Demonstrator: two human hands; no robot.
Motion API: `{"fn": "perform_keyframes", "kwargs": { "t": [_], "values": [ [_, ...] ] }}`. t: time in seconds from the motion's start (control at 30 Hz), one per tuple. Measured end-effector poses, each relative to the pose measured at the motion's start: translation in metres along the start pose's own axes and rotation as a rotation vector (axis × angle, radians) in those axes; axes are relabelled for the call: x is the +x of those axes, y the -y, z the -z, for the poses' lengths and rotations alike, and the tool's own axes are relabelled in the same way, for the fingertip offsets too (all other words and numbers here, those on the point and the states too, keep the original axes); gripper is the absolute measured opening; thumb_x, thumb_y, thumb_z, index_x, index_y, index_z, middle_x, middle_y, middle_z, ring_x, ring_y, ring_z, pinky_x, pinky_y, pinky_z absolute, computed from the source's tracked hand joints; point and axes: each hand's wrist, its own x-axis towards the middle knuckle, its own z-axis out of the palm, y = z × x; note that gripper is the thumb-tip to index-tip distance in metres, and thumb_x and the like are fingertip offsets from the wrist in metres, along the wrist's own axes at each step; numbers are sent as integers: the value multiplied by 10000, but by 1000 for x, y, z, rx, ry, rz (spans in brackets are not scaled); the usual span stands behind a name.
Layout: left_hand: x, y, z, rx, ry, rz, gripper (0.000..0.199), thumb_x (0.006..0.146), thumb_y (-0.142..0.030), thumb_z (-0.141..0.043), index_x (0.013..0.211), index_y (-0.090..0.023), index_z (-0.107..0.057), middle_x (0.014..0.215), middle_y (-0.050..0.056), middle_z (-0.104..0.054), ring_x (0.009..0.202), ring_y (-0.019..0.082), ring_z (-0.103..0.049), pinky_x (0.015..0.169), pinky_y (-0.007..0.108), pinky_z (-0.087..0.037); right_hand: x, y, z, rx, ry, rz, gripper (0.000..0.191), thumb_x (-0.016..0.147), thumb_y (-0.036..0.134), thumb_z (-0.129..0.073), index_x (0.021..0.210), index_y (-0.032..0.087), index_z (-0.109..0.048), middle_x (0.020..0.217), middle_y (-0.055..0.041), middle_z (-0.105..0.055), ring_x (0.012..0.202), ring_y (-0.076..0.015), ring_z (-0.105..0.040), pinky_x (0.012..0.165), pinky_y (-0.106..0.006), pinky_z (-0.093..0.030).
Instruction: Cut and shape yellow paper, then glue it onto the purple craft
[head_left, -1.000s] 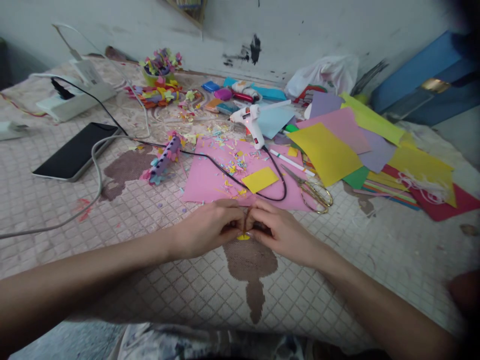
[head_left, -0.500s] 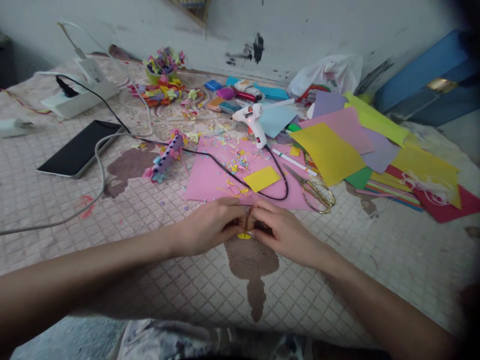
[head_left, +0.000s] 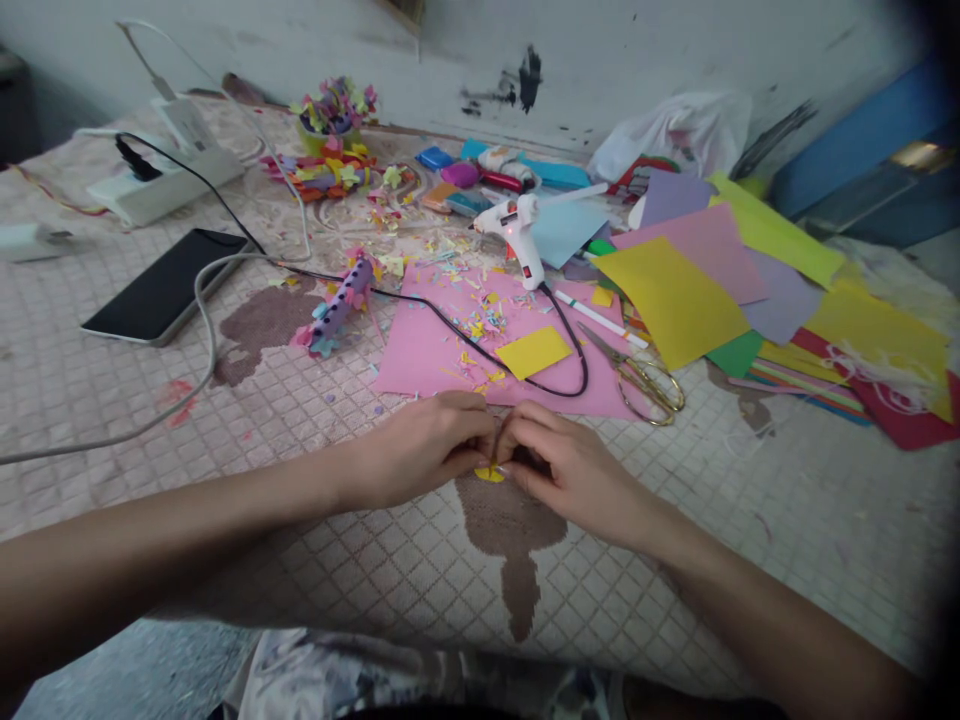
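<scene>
Close together at the near side of the table, my left hand [head_left: 435,450] and my right hand [head_left: 559,465] pinch a small yellow paper piece [head_left: 490,475] between their fingertips. Most of the piece is hidden by the fingers; only its lower part shows, with a dark line in its middle. Just beyond the hands lies a pink sheet [head_left: 420,340] strewn with paper scraps. On that sheet are a yellow paper rectangle [head_left: 534,353] and gold-handled scissors [head_left: 637,377], which overhang its right edge. A white glue gun [head_left: 521,240] stands at the sheet's far side.
Coloured sheets [head_left: 675,300] are piled on the right. A purple roll with paper flowers [head_left: 341,305] lies left of the pink sheet, near a phone [head_left: 166,285]. A grey cable [head_left: 208,330] and the gun's black cord cross the table from a power strip [head_left: 165,190].
The view has shifted slightly, so the table's things appear a little further right. Both hands keep the same pinch on the yellow paper piece.
</scene>
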Motion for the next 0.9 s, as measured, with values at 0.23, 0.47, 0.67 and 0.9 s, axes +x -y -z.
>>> {"fn": "perform_keyframes", "kwargs": {
  "t": [0.23, 0.47, 0.67, 0.9],
  "values": [
    [-1, 1, -3, 29, -26, -23, 98, 827, -117, -481, 812, -148, -573, 849, 33, -553, 782, 130, -523, 699, 243, -418, 0, 4, -2, -47, -6, -40, 59, 812, 134, -520, 819, 192, -528, 891, -26, -509, 797, -157, -506, 698, -285, -407],
    [-1, 0, -4, 33, -30, -2, 105, 815, -91, -482, 808, -145, -571, 852, 32, -547, 786, 132, -521, 705, 243, -414, 0, 3, -6, -79, -17, -40, 53, 818, 139, -509, 825, 191, -501, 905, -34, -505, 812, -167, -512, 712, -296, -423],
    [0, 2, 1, -61, -8, -48, 124, 807, -61, -477, 794, -150, -562, 835, 24, -547, 777, 122, -513, 714, 236, -418, 0, 2, -3, -39, -18, -26, 59, 820, 139, -508, 836, 194, -520, 906, -32, -508, 805, -159, -509, 698, -290, -415],
    [-1, 3, 3, -112, 21, -56, 163, 797, -19, -477, 803, -145, -581, 835, 21, -546, 767, 111, -507, 691, 216, -410, 0, -2, 1, 43, 23, -1, 99, 816, 103, -528, 845, 197, -540, 900, -12, -491, 798, -134, -500, 659, -255, -383]
  ]
}}
